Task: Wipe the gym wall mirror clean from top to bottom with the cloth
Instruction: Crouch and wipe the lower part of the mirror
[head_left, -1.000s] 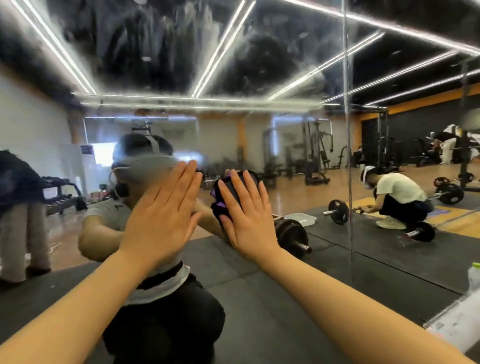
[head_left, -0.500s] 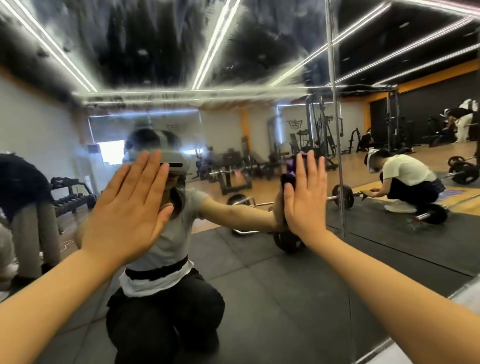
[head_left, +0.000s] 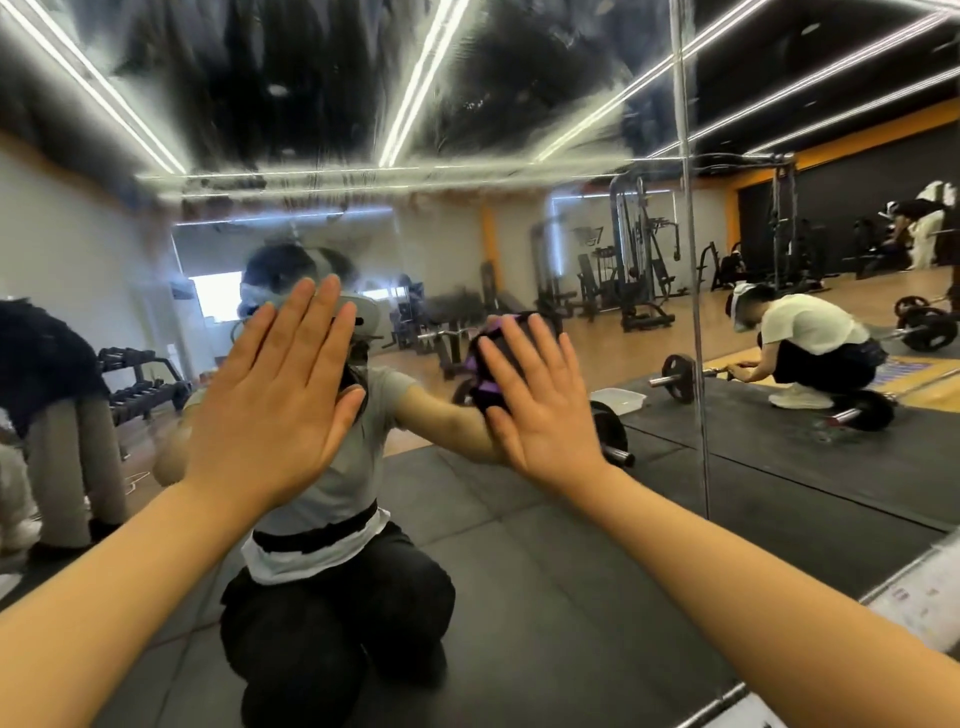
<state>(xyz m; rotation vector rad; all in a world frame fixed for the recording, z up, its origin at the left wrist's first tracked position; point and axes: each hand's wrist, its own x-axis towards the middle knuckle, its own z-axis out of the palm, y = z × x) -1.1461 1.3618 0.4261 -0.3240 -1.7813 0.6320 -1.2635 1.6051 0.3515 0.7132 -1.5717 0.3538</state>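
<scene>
Since 0.5 s ago: right hand (head_left: 540, 405), fingers straight, has slid the cloth (head_left: 485, 358) left across the mirror (head_left: 519, 130), off the seam (head_left: 693, 312). Left hand (head_left: 275, 400) flat, fingers straight. Streaked glass above; floor edge low right.

Above both hands the mirror (head_left: 467, 130) glass runs bare, though smeared. A vertical seam (head_left: 693, 312) crosses it just right of the right hand (head_left: 540, 405); below, glass lies open between the forearms.
</scene>
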